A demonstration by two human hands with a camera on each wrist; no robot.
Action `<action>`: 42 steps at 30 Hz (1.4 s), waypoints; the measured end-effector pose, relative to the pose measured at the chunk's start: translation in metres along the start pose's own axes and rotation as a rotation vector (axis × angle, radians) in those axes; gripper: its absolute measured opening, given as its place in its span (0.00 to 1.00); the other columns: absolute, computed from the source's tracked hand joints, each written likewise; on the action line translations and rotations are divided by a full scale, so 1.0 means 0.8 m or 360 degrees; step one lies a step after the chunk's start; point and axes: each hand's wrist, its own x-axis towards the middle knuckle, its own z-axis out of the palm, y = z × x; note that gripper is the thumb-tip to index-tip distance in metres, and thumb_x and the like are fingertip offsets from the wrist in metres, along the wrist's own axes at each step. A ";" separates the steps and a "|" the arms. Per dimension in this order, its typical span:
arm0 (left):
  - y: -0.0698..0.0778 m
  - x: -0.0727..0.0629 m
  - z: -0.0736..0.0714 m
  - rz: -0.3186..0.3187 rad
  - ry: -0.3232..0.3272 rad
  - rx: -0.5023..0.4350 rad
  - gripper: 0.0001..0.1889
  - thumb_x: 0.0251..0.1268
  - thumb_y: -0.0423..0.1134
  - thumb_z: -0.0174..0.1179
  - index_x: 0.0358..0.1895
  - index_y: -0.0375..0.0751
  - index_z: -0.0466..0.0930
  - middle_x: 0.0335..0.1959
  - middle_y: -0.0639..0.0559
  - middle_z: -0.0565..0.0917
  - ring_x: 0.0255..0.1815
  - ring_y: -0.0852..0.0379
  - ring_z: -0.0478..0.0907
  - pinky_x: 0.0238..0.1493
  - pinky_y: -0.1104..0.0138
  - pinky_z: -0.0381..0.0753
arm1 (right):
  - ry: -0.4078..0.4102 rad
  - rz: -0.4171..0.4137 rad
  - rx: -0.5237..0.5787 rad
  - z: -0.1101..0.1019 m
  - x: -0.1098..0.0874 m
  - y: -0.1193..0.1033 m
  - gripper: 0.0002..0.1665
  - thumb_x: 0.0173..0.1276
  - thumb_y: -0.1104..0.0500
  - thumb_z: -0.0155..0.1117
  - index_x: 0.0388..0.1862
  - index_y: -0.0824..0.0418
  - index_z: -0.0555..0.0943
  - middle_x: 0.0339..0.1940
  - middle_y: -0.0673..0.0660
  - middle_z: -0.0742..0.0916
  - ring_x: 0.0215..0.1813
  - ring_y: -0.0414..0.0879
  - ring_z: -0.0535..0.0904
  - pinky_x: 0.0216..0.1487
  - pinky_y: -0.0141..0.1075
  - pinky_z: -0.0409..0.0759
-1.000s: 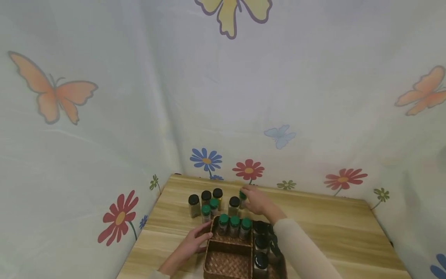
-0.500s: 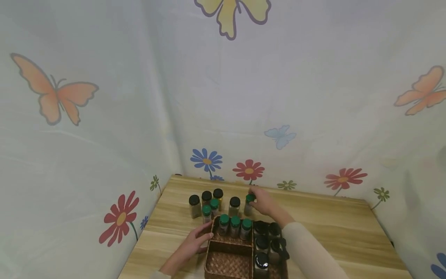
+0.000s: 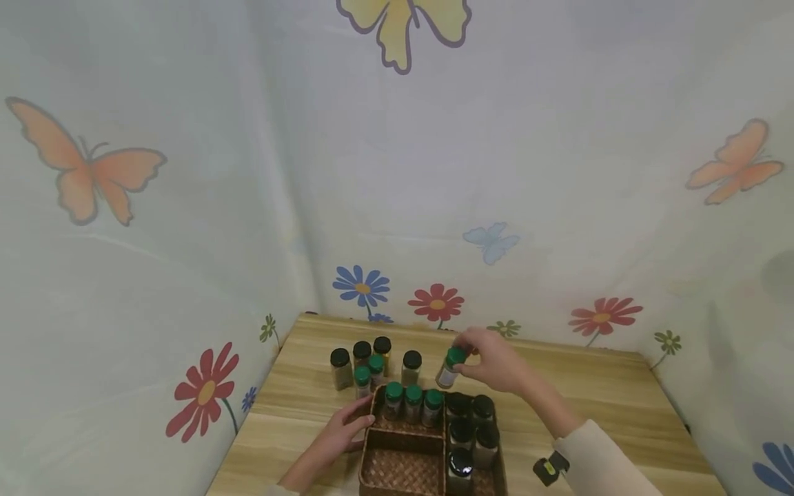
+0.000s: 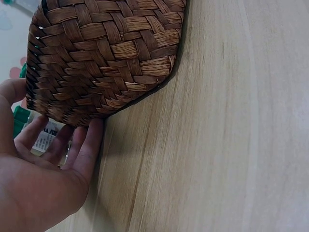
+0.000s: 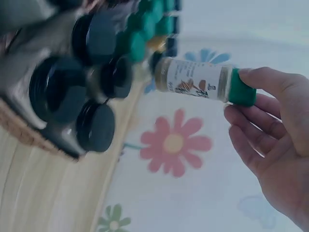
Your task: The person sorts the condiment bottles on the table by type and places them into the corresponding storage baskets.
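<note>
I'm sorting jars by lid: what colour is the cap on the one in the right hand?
Green cap; the right wrist view shows it best.

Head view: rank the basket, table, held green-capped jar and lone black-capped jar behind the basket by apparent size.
1. Table
2. Basket
3. Green-capped jar and black-capped jar: they look too alike to rank

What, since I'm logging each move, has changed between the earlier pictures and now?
The right hand, already holding a green-capped jar by its cap, has carried it rightward in the head view and tilted it. Nothing was let go. The left hand stays at the basket; the other jars stay put.
</note>
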 end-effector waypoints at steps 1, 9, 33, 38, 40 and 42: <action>-0.001 0.000 -0.001 0.0000 0.0007 0.0002 0.34 0.83 0.43 0.57 0.84 0.35 0.58 0.82 0.25 0.56 0.76 0.28 0.66 0.59 0.42 0.85 | -0.0021 -0.0024 -0.0007 0.000 -0.003 -0.008 0.17 0.67 0.58 0.80 0.51 0.57 0.86 0.42 0.45 0.86 0.44 0.41 0.83 0.46 0.39 0.87; -0.007 0.000 -0.004 -0.0034 0.0024 0.0012 0.35 0.83 0.45 0.58 0.84 0.36 0.58 0.82 0.25 0.55 0.77 0.27 0.65 0.59 0.41 0.85 | -0.0102 -0.0079 0.0008 0.045 -0.033 -0.035 0.18 0.67 0.56 0.80 0.54 0.56 0.87 0.44 0.44 0.86 0.45 0.41 0.84 0.47 0.37 0.87; -0.004 0.001 -0.003 0.0004 0.0007 0.0018 0.34 0.84 0.44 0.57 0.84 0.35 0.58 0.82 0.25 0.56 0.76 0.27 0.66 0.58 0.42 0.86 | -0.0088 -0.0044 -0.0136 0.143 -0.054 -0.010 0.19 0.63 0.57 0.83 0.51 0.57 0.86 0.46 0.48 0.89 0.49 0.41 0.82 0.48 0.37 0.86; -0.004 0.001 -0.004 0.0012 0.0005 0.0021 0.34 0.84 0.44 0.56 0.84 0.34 0.57 0.82 0.25 0.57 0.76 0.27 0.66 0.58 0.42 0.86 | -0.0063 -0.0109 -0.0230 0.148 -0.056 -0.008 0.19 0.62 0.55 0.84 0.51 0.55 0.87 0.43 0.44 0.88 0.46 0.37 0.80 0.47 0.38 0.85; -0.003 0.001 -0.004 0.0014 0.0005 0.0020 0.35 0.84 0.44 0.57 0.84 0.34 0.57 0.81 0.26 0.58 0.76 0.28 0.67 0.58 0.42 0.86 | -0.0070 -0.0115 -0.0234 0.147 -0.056 -0.008 0.19 0.63 0.55 0.83 0.51 0.55 0.87 0.43 0.45 0.88 0.46 0.37 0.80 0.47 0.39 0.85; -0.003 0.001 -0.003 0.0022 0.0002 0.0024 0.34 0.84 0.43 0.56 0.84 0.33 0.57 0.81 0.25 0.58 0.76 0.28 0.67 0.58 0.42 0.86 | -0.0086 -0.0114 -0.0239 0.144 -0.057 -0.010 0.20 0.63 0.55 0.83 0.52 0.56 0.87 0.43 0.45 0.88 0.47 0.38 0.81 0.47 0.39 0.85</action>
